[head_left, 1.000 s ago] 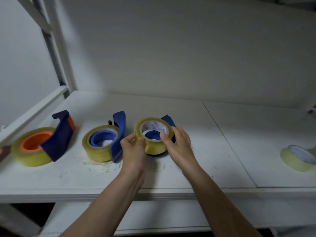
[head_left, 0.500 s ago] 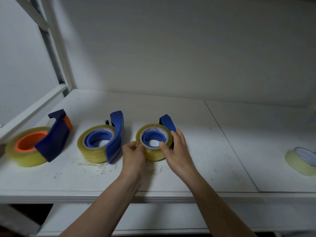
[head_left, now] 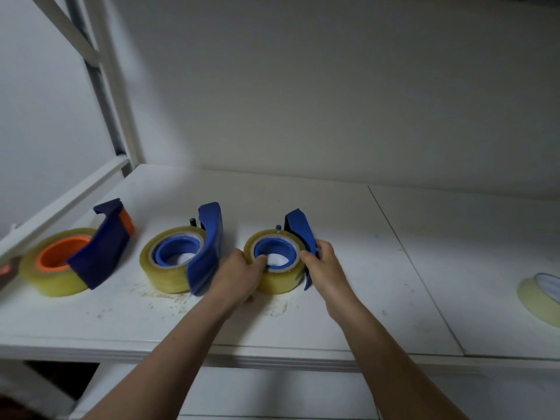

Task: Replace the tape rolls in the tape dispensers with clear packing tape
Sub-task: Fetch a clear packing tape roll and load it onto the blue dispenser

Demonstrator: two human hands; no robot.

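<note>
White shelf point(head_left: 303, 322), three dispensers in a row. Reference object: middle dispenser point(head_left: 209, 247), which has a blue shell and is loaded with a yellowish clear roll on a blue core.

Worked dispenser point(head_left: 298, 228): just right of the middle dispenser. It has a blue shell. Its clear tape roll point(head_left: 280, 280) lies flat on the shelf, seated over a blue core, with the shell hugging the side away from the middle dispenser.

Left hand point(head_left: 239, 274): in the gap between the middle dispenser and the clear tape roll, the back of the hand close against the middle dispenser's shell. The fingers are curled over the roll's near rim and one tip is hooked inside the core, so it is grasping the roll.

Right hand point(head_left: 325, 268): on the far side of the worked dispenser from the middle dispenser. The fingers are wrapped round the blue shell and one tip rests on the roll's top rim, so it is grasping the shell.

Orange-core dispenser point(head_left: 103, 253): left of the middle dispenser and apart from it. It has a dark blue shell and a clear roll loaded.

Loose roll point(head_left: 539, 295): far right of the middle dispenser. It is pale, lies flat and is cut off by the frame edge.

Pale crumbs point(head_left: 160, 298): on the shelf just in front of the middle dispenser.
</note>
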